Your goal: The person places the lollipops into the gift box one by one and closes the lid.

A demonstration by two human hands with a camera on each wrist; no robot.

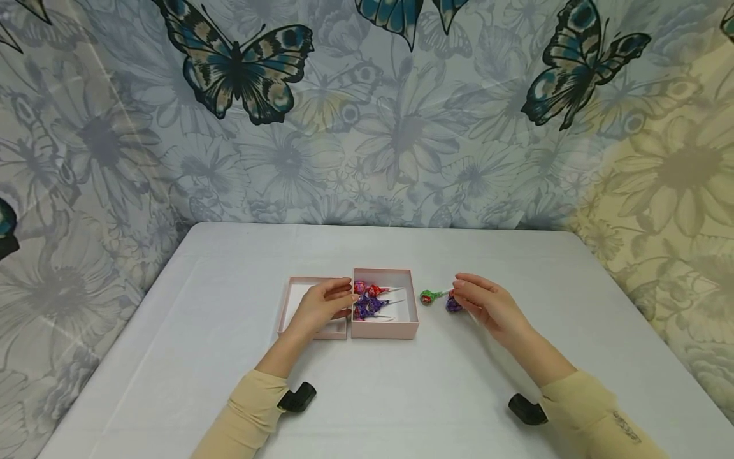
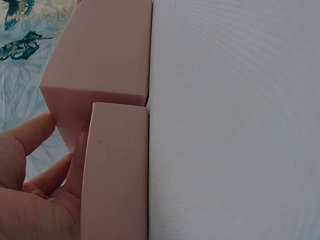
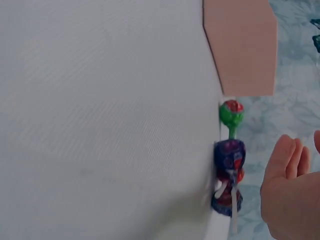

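Note:
An open pink box (image 1: 383, 331) stands mid-table with several purple- and red-wrapped lollipops (image 1: 371, 305) in its left part, white sticks pointing right. My left hand (image 1: 322, 307) reaches over the shallow pink lid (image 1: 283, 319), fingertips at the box's left wall. In the left wrist view, its fingers (image 2: 40, 131) are extended beside the box's side. To the right of the box lie a green lollipop (image 1: 427, 297) and a purple lollipop (image 1: 453, 303); the right wrist view also shows a red wrapper (image 3: 240, 175) among them. My right hand (image 1: 492, 307) hovers by these, fingers extended, holding nothing visible.
The white table (image 1: 241, 268) reaches a wall covered in butterfly and flower fabric (image 1: 401, 140). The lid lies directly left of the box. Black wrist cameras (image 1: 298, 398) sit on both sleeves.

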